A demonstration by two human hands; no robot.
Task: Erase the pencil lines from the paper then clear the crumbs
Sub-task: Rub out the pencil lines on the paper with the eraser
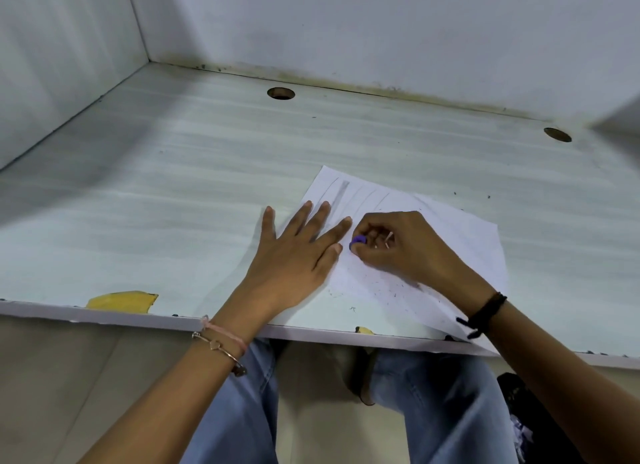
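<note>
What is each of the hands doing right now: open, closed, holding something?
Left hand: open, fingers spread flat on the paper.
Right hand: closed, pinching the purple eraser against the sheet.

One paper, one purple eraser, two round holes beyond the fingers and two yellow patches are counted on the worktop.

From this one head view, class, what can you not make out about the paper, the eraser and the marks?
All in the head view:
1. The eraser: only a purple end shows; fingers of the right hand cover the rest.
2. The pencil lines: faint, their near ends under the left hand.
3. The crumbs: too small to count.
4. The paper: its near edge is partly hidden by the right forearm.
</note>
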